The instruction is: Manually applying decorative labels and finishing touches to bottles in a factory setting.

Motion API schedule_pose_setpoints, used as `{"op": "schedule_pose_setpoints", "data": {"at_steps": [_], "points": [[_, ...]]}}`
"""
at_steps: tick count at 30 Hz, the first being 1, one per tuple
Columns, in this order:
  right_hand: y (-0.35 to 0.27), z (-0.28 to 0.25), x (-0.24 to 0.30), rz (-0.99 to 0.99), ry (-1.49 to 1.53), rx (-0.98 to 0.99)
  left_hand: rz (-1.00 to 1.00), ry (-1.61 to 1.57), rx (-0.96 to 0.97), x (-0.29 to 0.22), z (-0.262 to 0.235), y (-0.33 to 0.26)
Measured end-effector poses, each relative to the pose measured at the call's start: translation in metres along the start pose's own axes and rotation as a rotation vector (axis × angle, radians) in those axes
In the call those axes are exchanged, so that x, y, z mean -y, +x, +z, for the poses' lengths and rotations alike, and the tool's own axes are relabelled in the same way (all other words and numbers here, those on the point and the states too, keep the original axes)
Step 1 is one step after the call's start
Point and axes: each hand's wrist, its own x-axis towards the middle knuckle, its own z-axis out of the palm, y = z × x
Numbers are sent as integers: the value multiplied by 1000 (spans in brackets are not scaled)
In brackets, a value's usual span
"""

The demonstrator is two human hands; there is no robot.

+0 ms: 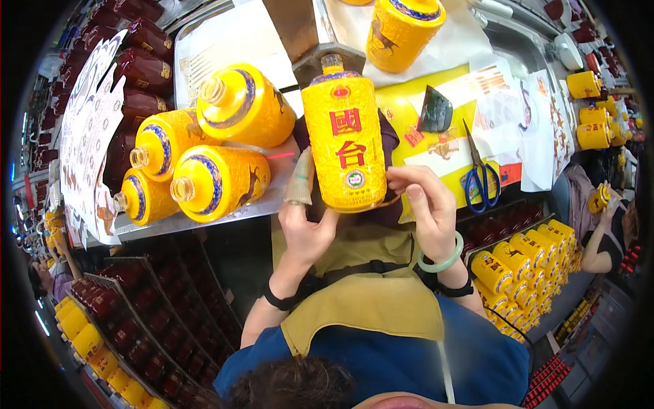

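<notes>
A yellow ceramic bottle (pixel 344 129) with red characters and a blue patterned shoulder band lies in front of me, its neck pointing away, over a dark cloth. My left hand (pixel 305 225) grips its lower left side; pale finger covers sit on the fingers, and the thumb is near the base. My right hand (pixel 430 208), a pale green bangle at its wrist, has its fingers loosely bent and apart at the bottle's lower right edge. Some of its fingertips are hidden there. Scissors with blue handles (pixel 481 184) lie to the right of this hand.
Several yellow bottles (pixel 246 105) lie left on the metal table; another yellow bottle (pixel 405 34) stands at the back. Printed sticker sheets (pixel 92 136) hang at the left edge. A dark green piece (pixel 436 110) rests on a yellow sheet. Racked bottles (pixel 524 266) fill the lower right.
</notes>
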Motion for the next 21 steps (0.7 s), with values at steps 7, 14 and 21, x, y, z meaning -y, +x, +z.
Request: {"op": "schedule_pose_setpoints", "data": {"at_steps": [7, 14, 21], "points": [[6, 6, -3, 9, 50, -87, -60, -19, 18, 4, -1, -4], [22, 4, 3, -59, -54, -70, -112, 5, 55, -2, -4, -1], [54, 7, 17, -278, -329, 55, -94, 92, 137, 3, -6, 0]]}}
